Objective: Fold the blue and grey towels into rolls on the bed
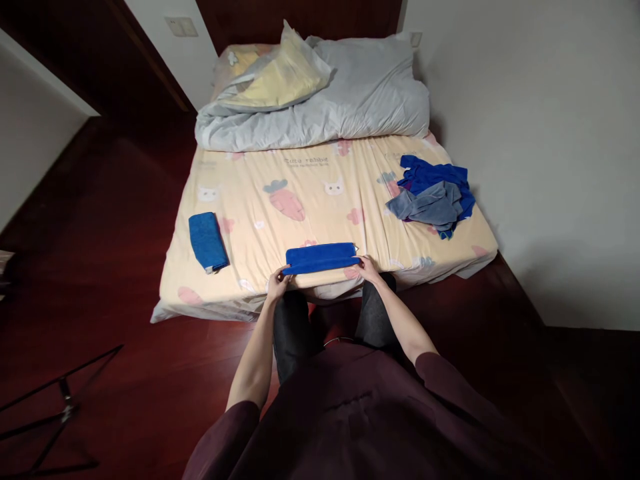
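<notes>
Blue cloth (320,257): lay as a long, narrow strip near the front edge of the bed (240,247), about midway across, long side roughly parallel to that edge. A narrow band along its near side looked turned up or lifted; could not tell how many layers lay beneath. A small pale tag showed by its far right corner.

Left hand (278,284) gripped the near left corner, right hand (367,269) the near right one, fingers closed on the fabric at both ends. Holding opposite corners probably kept that edge straight and evenly stretched. Placement directly before the knees (293,327) likely suited both arms, giving each about the same reach.

Left of it, well apart: a teal cloth (207,240), a compact folded block, its long side running away from the person. Set aside there, it seemed out of the way of both hands.

To the right, farther back: a loose heap (463,193) of crumpled blue fabric, with a grey cloth (430,205) on top. Its position at the right side left the middle of the sheet as working space, I judged.

Far end: rumpled grey quilt (375,87), yellow pillow (290,80) resting on it, both beyond the working area.
</notes>
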Demonstrator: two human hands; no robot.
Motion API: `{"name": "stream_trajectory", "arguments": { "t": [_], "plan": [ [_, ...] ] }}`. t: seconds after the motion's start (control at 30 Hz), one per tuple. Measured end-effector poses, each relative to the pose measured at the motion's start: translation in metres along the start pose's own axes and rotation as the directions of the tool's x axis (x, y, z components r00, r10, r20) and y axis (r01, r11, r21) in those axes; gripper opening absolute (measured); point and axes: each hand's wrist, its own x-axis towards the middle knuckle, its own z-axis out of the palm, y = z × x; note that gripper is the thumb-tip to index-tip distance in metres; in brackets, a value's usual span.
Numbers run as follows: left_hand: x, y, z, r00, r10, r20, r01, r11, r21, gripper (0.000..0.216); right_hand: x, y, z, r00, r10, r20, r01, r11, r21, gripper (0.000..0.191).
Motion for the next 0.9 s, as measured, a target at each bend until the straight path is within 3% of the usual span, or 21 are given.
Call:
{"name": "stream_trajectory", "arguments": {
  "t": [0.13,0.37,0.9],
  "plan": [
    [-0.002,0.005,-0.001,0.999,-0.038,-0.036,0.038,0.999,-0.014,0.052,0.0,0.0,0.001,0.999,0.032,-0.024,-0.033,0.999,-0.03,0.032],
    [-0.005,0.017,0.001,0.994,-0.077,-0.074,0.074,0.996,-0.04,0.049,0.002,0.001,0.002,0.999,-0.008,-0.049,0.005,0.998,-0.062,0.046],
    [-0.001,0.025,0.002,0.987,-0.125,-0.098,0.13,0.99,0.047,0.053,0.004,-0.003,0.001,0.998,0.067,0.009,-0.063,0.974,-0.215,0.067]
  ]
}}
